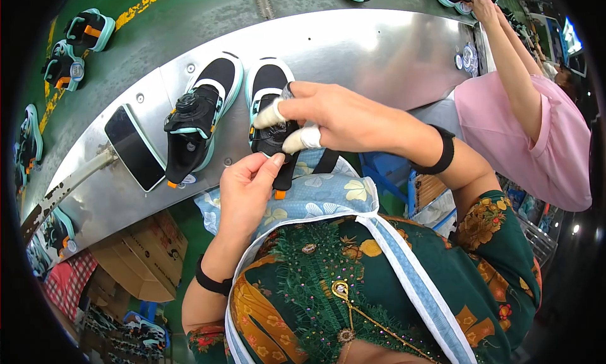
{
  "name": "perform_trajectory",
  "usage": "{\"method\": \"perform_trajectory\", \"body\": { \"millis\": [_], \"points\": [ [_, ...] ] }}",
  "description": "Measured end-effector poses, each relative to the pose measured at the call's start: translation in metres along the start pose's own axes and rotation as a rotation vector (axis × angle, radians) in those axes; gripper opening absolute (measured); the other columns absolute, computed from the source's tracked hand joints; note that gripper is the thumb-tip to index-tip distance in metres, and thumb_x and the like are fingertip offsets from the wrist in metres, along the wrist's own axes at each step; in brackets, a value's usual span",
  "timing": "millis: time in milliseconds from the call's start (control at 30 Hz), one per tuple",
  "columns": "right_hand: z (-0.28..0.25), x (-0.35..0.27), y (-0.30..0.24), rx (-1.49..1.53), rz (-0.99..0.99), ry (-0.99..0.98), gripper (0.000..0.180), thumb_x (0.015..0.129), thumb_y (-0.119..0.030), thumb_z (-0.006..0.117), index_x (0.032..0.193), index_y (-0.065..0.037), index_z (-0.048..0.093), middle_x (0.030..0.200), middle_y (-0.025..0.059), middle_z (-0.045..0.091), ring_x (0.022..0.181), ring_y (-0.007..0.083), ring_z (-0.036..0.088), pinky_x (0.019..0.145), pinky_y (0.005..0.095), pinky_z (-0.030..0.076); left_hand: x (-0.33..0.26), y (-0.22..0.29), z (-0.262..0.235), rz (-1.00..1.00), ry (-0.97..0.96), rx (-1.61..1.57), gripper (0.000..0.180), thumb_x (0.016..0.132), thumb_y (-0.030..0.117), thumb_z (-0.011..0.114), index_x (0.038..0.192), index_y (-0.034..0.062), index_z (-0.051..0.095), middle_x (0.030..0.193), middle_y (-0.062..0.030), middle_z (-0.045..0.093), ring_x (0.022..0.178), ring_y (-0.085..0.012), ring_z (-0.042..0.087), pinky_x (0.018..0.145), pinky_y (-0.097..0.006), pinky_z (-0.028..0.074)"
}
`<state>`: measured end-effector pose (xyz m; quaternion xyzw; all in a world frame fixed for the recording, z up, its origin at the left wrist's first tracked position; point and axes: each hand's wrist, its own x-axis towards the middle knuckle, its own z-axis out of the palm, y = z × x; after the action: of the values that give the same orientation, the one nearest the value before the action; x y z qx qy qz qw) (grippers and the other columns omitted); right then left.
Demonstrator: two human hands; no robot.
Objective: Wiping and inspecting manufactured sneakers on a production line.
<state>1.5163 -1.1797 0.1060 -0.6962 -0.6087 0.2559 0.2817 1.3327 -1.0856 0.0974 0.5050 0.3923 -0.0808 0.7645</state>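
A black and white sneaker (270, 75) with mint trim rests on the metal bench, toe pointing away from me. My left hand (243, 190) pinches the edge of its collar or tongue with thumb and forefinger. From the right, my right hand (353, 121) reaches over the shoe, its pale-covered thumb and finger closed on the black part over the instep. Those fingers hide much of the upper. Just to the left stands a matching sneaker (218, 86) with a round black dial on its tongue and an orange tab at the heel.
A dark-screened phone (134, 146) lies left of the shoes, beside a worn metal bar (79, 178). More sneakers (91, 31) sit on the green surface beyond the bench (303, 39). A person in pink (524, 115) works at the right. Below left is a cardboard box (142, 257).
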Motion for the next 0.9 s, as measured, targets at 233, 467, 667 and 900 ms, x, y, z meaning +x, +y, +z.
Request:
{"method": "perform_trajectory", "body": {
  "millis": [233, 467, 667, 900],
  "points": [
    [0.003, -0.003, -0.002, -0.181, 0.0, 0.102, 0.028, 0.076, -0.021, 0.073, 0.101, -0.011, 0.064, 0.078, 0.0057, 0.054, 0.07, 0.0249, 0.054, 0.07, 0.0344, 0.04, 0.001, 0.0, 0.003, 0.003, 0.001, -0.003, 0.026, 0.091, 0.02, 0.064, 0.071, 0.0031, 0.063, 0.058, 0.0096, 0.046, 0.052, 0.0006, 0.034, 0.045, -0.02, 0.025],
    [0.016, -0.004, -0.008, -0.185, 0.004, 0.19, 0.032, 0.074, -0.03, 0.074, 0.094, -0.008, 0.063, 0.072, 0.0053, 0.052, 0.071, 0.0257, 0.052, 0.072, 0.035, 0.039, 0.001, 0.002, 0.003, 0.009, 0.029, 0.055, 0.026, 0.091, 0.019, 0.064, 0.072, 0.0015, 0.063, 0.059, 0.0093, 0.048, 0.053, 0.0006, 0.034, 0.045, -0.02, 0.025],
    [-0.004, -0.004, 0.001, 0.243, 0.069, -0.064, 0.027, 0.075, -0.026, 0.073, 0.093, -0.009, 0.062, 0.076, 0.006, 0.053, 0.072, 0.0263, 0.052, 0.075, 0.0347, 0.039, 0.003, -0.001, 0.002, -0.001, 0.015, 0.047, 0.025, 0.091, 0.018, 0.064, 0.072, 0.0008, 0.063, 0.06, 0.0087, 0.049, 0.054, 0.0003, 0.035, 0.046, -0.02, 0.026],
    [0.006, -0.002, -0.002, -0.064, 0.045, 0.016, 0.028, 0.075, -0.02, 0.073, 0.099, -0.009, 0.064, 0.077, 0.0071, 0.053, 0.077, 0.0276, 0.052, 0.074, 0.0365, 0.04, 0.002, 0.001, 0.005, 0.015, 0.022, 0.048, 0.026, 0.091, 0.018, 0.063, 0.072, 0.0004, 0.062, 0.061, 0.0088, 0.048, 0.056, 0.0002, 0.035, 0.047, -0.021, 0.027]
  ]
}}
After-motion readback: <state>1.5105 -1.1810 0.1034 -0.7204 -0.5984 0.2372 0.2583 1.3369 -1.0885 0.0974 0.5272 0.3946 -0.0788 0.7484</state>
